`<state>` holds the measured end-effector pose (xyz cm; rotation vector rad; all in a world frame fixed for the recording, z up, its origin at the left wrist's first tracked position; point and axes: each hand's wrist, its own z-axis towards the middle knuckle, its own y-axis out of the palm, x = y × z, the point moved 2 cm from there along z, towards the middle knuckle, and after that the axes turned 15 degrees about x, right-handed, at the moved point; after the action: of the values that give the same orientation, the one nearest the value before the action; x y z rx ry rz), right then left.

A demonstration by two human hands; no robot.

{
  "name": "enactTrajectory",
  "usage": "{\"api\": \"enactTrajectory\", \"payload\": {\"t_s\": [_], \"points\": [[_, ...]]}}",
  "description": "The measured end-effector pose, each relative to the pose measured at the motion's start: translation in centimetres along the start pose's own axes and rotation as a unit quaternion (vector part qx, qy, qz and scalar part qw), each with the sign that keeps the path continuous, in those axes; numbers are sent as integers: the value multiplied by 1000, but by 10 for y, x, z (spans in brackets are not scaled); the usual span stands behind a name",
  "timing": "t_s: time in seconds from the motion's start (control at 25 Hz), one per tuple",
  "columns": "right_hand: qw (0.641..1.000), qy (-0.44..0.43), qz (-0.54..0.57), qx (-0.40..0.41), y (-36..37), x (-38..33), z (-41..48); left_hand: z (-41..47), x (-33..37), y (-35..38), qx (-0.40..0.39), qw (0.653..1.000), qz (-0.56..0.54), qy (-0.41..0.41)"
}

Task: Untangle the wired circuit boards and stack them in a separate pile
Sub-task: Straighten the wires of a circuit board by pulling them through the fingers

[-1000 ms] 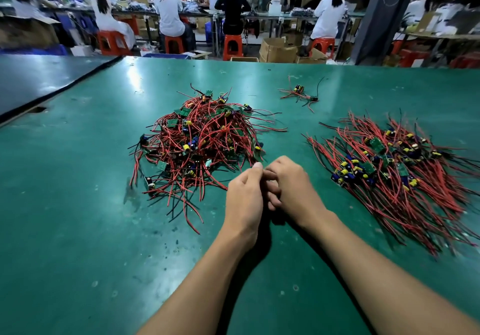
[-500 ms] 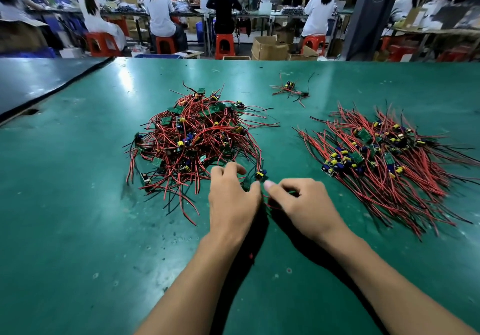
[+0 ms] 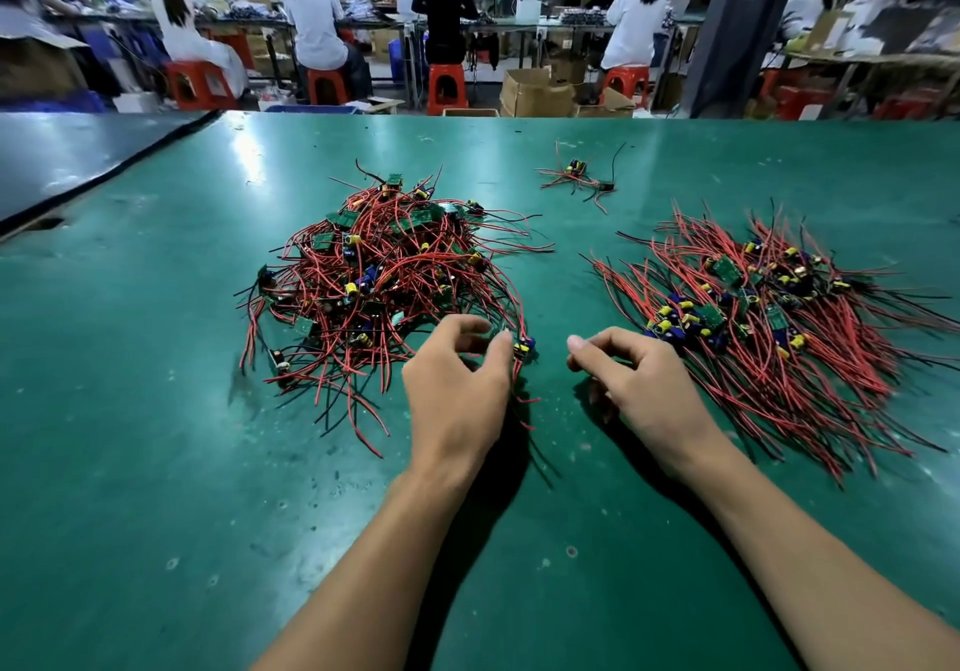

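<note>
A tangled heap of small green circuit boards with red and black wires (image 3: 384,275) lies at the table's centre left. A flatter, sorted pile of the same boards (image 3: 769,317) spreads out at the right. My left hand (image 3: 457,389) is at the heap's near edge, fingers curled, pinching one small board (image 3: 523,347) whose red wires trail under the palm. My right hand (image 3: 634,379) hovers between the two piles with fingers loosely curled and nothing visible in it.
A few loose wired boards (image 3: 576,176) lie farther back on the green table (image 3: 156,462). A dark table (image 3: 78,150) adjoins at the left. Beyond the far edge, people sit on red stools at benches, with cardboard boxes on the floor.
My hands, held together a second ago, have separated. The left reached to the heap's near edge and took hold of a board; the right moved off to the right.
</note>
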<state>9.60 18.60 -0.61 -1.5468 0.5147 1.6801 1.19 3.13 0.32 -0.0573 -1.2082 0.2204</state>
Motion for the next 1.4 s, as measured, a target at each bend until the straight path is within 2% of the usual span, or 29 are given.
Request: {"api": "enactTrajectory", "payload": {"t_s": [0.08, 0.12, 0.2, 0.28, 0.4, 0.48, 0.6, 0.72, 0.84, 1.08, 1.4], "points": [[999, 14, 30, -8, 0, -2, -2, 1, 5, 0, -6, 989, -128, -77], [996, 43, 71, -20, 2, -3, -2, 0, 7, 2, -31, 971, -199, -130], [983, 102, 142, -54, 4, -6, -3, -6, 12, 8, -106, 911, -313, -247], [968, 138, 187, -94, 6, -9, -4, -14, 15, 13, -182, 863, -337, -331], [940, 171, 265, -133, 7, -10, -6, -23, 14, 15, -261, 825, -321, -384], [942, 172, 262, -120, 7, -7, -6, -22, 14, 16, -281, 817, -318, -391], [931, 196, 284, -118, 7, -4, -3, -19, 13, 15, -272, 810, -323, -407], [951, 155, 224, -147, 1, -2, 1, -16, 11, 14, -261, 797, -333, -430], [957, 119, 203, -172, -1, -2, 0, -15, 9, 13, -265, 799, -328, -429], [966, 136, 195, -99, -5, 2, 5, -16, 8, 13, -304, 808, -312, -397], [950, 170, 245, -93, -4, 0, 5, -13, 7, 14, -351, 796, -307, -385]]}}
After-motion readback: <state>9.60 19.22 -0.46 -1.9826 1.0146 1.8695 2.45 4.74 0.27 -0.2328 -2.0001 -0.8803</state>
